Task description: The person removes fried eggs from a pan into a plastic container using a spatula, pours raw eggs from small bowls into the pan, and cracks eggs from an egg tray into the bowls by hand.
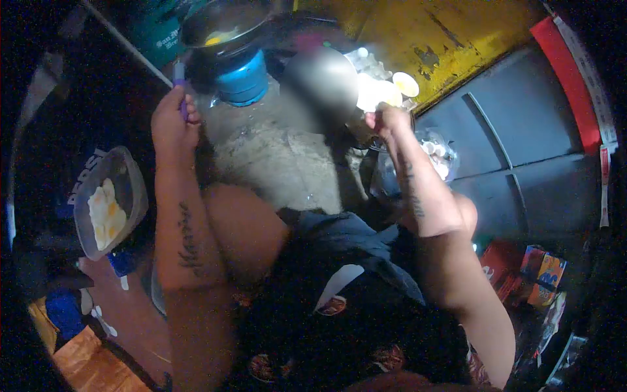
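Observation:
My left hand (175, 121) is closed round a purple handle (180, 73); what the handle belongs to cannot be made out. Just beyond it, a dark frying pan (196, 32) holds a yellow egg yolk (219, 39) and sits above a blue gas burner (241, 81). My right hand (392, 121) has its fingers closed in front of a brightly lit white, rounded thing (373, 95), and whatever they grip is hidden. A pale yellow round piece (405, 84) lies behind that hand. Below the right wrist stands a clear container (434, 153) with white pieces like eggshells.
To the left is a clear plastic tub (136, 173) with fried eggs (106, 212). A blurred round grey shape (320, 81) lies between burner and right hand. Yellow (450, 46) and grey panels (542, 130) bound the right side. Coloured packets (543, 277) lie lower right.

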A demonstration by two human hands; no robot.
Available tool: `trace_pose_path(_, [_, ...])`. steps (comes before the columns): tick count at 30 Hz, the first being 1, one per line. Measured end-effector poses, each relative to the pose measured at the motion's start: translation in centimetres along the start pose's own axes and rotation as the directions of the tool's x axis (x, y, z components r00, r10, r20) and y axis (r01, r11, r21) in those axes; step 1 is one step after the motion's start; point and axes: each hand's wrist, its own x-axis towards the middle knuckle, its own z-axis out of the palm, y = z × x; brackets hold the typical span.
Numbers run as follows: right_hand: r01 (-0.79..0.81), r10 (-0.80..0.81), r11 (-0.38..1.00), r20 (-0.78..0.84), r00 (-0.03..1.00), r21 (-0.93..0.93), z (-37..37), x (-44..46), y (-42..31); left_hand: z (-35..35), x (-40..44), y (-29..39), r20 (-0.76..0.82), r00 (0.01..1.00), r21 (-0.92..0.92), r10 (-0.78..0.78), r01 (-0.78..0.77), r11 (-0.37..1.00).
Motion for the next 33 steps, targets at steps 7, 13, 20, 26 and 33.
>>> trace_pose_path(7, [0.116,-0.113,0.914,0.030,0.993,-0.389,-3.0,6.3,8.0,-0.1,-0.5,0.1,0.037,0.999,-0.074,-0.035,0.037,0.997])
trace_pose_path(13, [-0.103,0.104,0.994,0.043,0.994,-0.021,-3.3,3.9,6.8,1.1,-1.2,0.1,0.099,0.995,-0.133,-0.002,0.015,0.991])
trace_pose_path(20, [0.203,-0.366,0.876,-0.330,0.870,-0.437,-6.5,10.7,7.0,2.5,-1.3,-0.2,0.249,0.962,-0.184,-0.113,0.162,0.969])
trace_pose_path(26, [0.065,-0.023,0.989,-0.301,0.953,0.129,-5.4,9.6,1.9,1.7,-0.7,-0.7,0.270,0.959,-0.126,-0.089,0.127,0.984])
trace_pose_path(33, [0.101,-0.126,0.991,-0.326,0.937,-0.093,-6.3,13.9,4.0,2.1,-0.6,-0.6,0.186,0.982,0.008,-0.020,0.018,1.000])
